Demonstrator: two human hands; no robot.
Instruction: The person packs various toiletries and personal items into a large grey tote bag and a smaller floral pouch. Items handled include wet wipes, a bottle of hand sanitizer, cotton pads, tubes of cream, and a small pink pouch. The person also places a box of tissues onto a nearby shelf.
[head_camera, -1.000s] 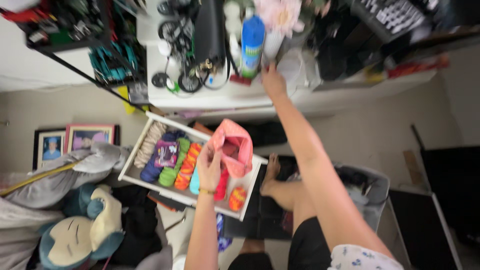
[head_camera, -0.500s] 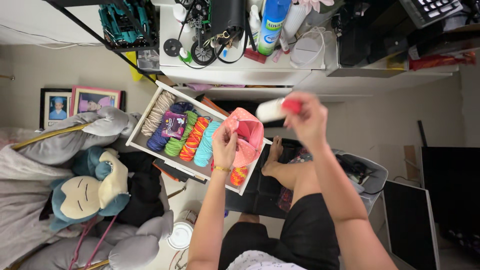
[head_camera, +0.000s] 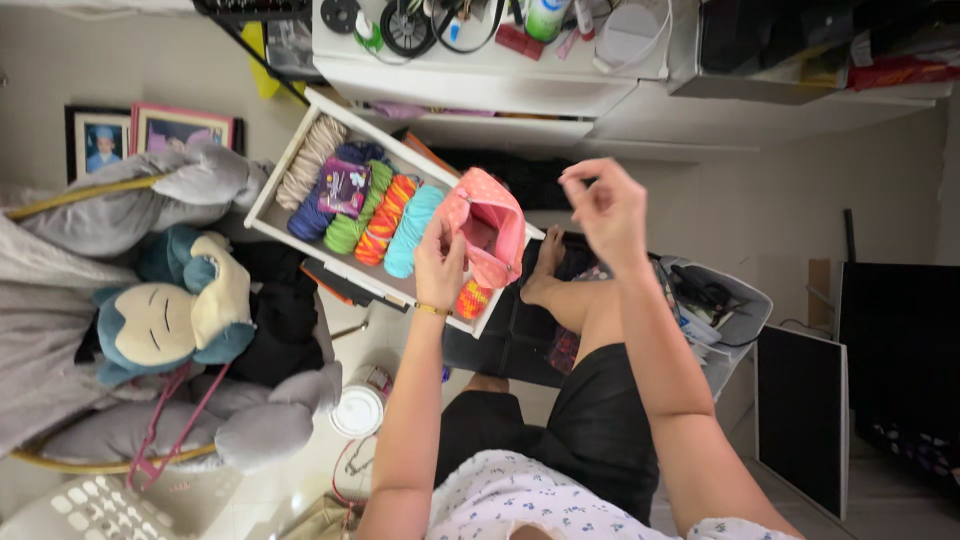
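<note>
Notably, your left hand (head_camera: 440, 262) gripped the pink pouch (head_camera: 487, 222) by its near edge, thumb and fingers closed on the fabric, so that the mouth of the pouch gaped toward you. You held the pouch above the right end of the white tray (head_camera: 262, 205), just over the orange skein (head_camera: 472, 297) lying at that end. A thin gold bracelet (head_camera: 431, 311) sat on your left wrist.

Your right hand (head_camera: 605, 208) was raised to the right of the pouch, close but not touching it. Its fingers were loosely curled and the thumb met the fingertips; whether anything small sat between them could not be told from the head view.

The tray held skeins of yarn in a row: beige (head_camera: 311, 160), dark blue (head_camera: 312, 215), green (head_camera: 358, 210), orange-striped (head_camera: 383, 220) and turquoise (head_camera: 412, 230), with a small purple packet (head_camera: 345, 186) lying across them. Your bare foot (head_camera: 545, 270) rested beside the pouch, on a dark surface.

To the left lay a teal and cream plush toy (head_camera: 170, 320) amid grey fabric, with two framed pictures (head_camera: 150, 130) against the wall behind. A white round lid (head_camera: 358, 412) lay on the floor near your left forearm. A white shelf (head_camera: 480, 80) with cables ran along the top.
</note>
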